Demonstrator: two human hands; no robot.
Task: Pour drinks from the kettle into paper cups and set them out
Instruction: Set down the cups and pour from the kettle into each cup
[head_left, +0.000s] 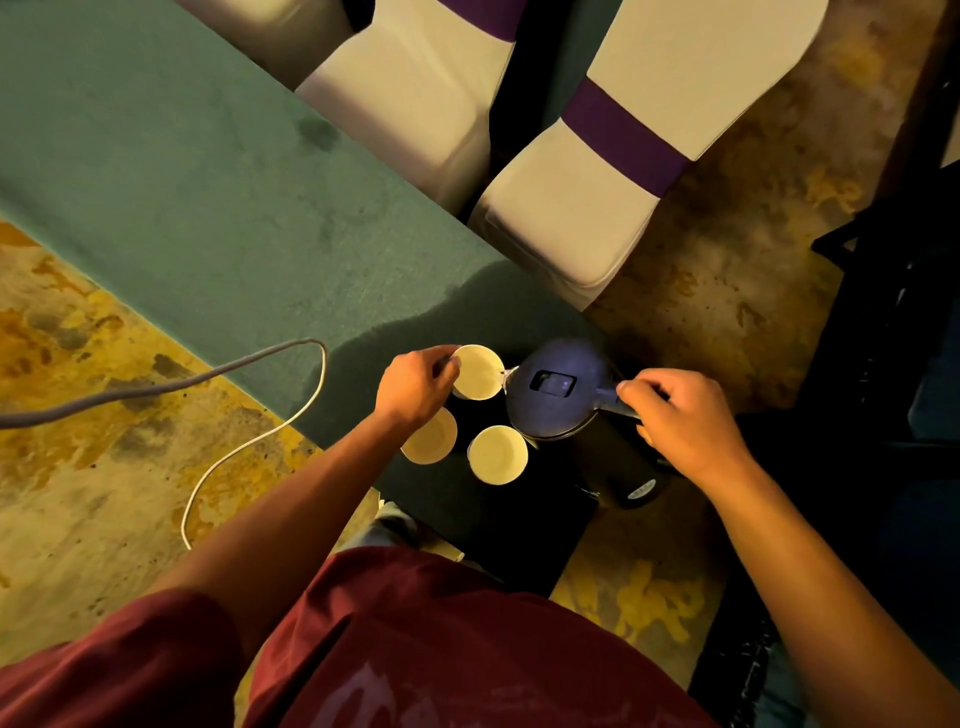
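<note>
A dark kettle (556, 389) is tilted left over the near end of the green table (208, 197), its spout touching the rim of a paper cup (480, 371). A thin stream runs from the spout into that cup. My right hand (685, 421) grips the kettle's handle. My left hand (415, 387) holds the cup by its left side. Two more paper cups stand nearer to me: one (431, 439) partly under my left wrist, the other (497, 454) just left of the kettle's body.
A white and grey cable (249, 441) loops off the table's left edge onto the mottled floor. Two white chairs with purple bands (587, 208) stand against the table's far right side. Dark furniture (893, 312) fills the right edge.
</note>
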